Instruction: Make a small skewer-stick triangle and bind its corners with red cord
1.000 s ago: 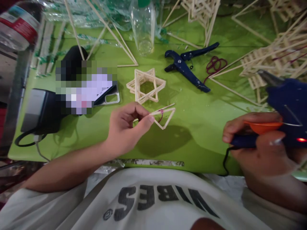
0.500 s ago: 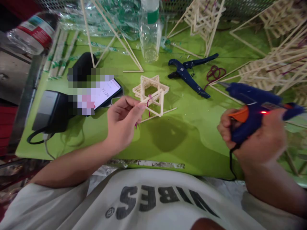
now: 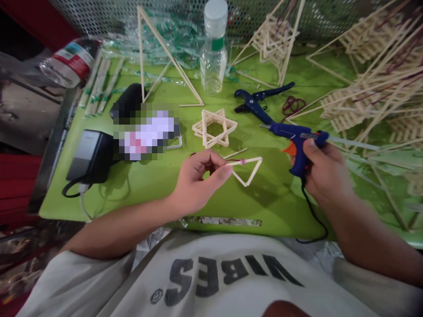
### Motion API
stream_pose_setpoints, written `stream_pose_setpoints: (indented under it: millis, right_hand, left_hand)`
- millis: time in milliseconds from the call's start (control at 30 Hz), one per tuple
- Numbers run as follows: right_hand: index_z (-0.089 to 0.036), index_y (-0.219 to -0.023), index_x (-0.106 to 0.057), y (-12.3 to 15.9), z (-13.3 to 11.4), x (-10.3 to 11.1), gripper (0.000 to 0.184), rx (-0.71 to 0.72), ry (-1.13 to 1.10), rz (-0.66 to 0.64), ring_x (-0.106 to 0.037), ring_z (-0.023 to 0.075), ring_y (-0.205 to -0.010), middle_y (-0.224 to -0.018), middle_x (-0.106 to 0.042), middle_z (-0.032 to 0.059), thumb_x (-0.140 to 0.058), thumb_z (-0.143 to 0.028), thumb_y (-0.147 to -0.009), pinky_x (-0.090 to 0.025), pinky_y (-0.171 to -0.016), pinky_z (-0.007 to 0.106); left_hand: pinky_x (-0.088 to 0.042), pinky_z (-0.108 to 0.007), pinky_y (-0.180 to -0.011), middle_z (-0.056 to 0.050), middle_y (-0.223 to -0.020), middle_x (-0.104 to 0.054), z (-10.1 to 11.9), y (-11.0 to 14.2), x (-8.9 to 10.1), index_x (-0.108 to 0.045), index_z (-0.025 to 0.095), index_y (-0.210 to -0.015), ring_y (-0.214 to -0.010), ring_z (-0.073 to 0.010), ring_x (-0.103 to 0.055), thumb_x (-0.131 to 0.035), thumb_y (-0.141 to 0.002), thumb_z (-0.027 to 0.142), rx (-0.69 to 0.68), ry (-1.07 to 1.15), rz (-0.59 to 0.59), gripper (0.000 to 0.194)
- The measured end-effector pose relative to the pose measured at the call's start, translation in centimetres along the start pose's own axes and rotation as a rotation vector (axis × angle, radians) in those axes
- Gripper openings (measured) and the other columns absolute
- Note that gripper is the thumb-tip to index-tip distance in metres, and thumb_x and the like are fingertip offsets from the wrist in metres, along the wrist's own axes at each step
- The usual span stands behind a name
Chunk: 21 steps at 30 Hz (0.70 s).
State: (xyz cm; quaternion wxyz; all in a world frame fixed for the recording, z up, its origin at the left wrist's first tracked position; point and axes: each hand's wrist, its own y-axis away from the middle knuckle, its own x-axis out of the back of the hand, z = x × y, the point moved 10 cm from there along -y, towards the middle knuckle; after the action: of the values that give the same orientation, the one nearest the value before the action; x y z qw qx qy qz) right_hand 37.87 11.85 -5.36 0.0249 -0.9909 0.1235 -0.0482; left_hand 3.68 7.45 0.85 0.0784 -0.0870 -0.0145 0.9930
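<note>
Between thumb and fingers, my left hand [image 3: 203,180] pinches a small triangle of wooden sticks [image 3: 254,172] by one corner. Purple-red string is tied on the triangle's upper stick. My right hand [image 3: 325,171] grips a blue hot glue gun [image 3: 299,136] with an orange trigger, its nozzle pointing left and a clear glue stick out of its back. Just beyond the left hand, a stacked wooden star [image 3: 220,141] rests on the green table [image 3: 148,204]. A loose stick [image 3: 238,152] lies between the star and the triangle.
Blue cutters [image 3: 253,103] and a bundle of dark red string [image 3: 293,105] lie behind the glue gun. A clear bottle [image 3: 213,66] stands at the back. Stick frames [image 3: 353,105] crowd the right. Leftward are a phone [image 3: 155,132] and a black power adapter [image 3: 90,156].
My left hand has moved right and toward me, lifting the triangle off the star. My right hand has brought the glue gun leftward, closer to the triangle. The view has shifted slightly.
</note>
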Motion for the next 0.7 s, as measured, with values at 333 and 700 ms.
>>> stream_pose_setpoints:
  millis: [333,700]
  right_hand:
    - [-0.019,-0.089,-0.083,-2.6,2.7,2.6,0.038,-0.118,0.109,-0.012,-0.054,0.0135,-0.052,-0.068,-0.074,0.0011,-0.104,-0.051,-0.082,-0.039,-0.043,0.028]
    - [-0.02,-0.068,-0.081,0.1,-4.7,6.1,0.042,-0.091,0.944,-0.026,-0.045,0.0147,-0.054,-0.051,-0.06,0.0007,-0.099,-0.05,-0.091,-0.026,-0.056,0.034]
  left_hand:
    - [-0.046,-0.024,-0.059,0.002,-0.072,-0.067,0.3,0.5,-0.7,-0.074,0.019,-0.086,-0.063,-0.0089,-0.055,-0.093,-0.101,0.038,-0.228,-0.091,-0.045,0.03]
    - [-0.042,-0.023,-0.056,0.002,-0.067,-0.069,2.5,1.6,-2.1,-0.072,0.019,-0.083,-0.059,-0.0086,-0.056,-0.088,-0.104,0.035,-0.45,-0.209,-0.108,0.031]
